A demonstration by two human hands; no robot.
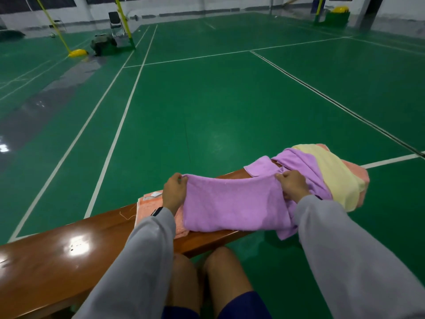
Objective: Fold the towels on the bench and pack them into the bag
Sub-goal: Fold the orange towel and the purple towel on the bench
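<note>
The left grip (174,188) and right grip (293,184) each pinched a far corner of the purple towel (232,203), spread on the table (57,256) over an orange towel (147,209); a yellow towel (333,176) lay at two o'clock.

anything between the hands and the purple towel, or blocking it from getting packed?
Nothing between them: left hand and right hand pinch the purple towel at its far corners on the bench. Packing path can't be judged: no bag shows near the bench, only a dark bag-like shape far across the court.
</note>
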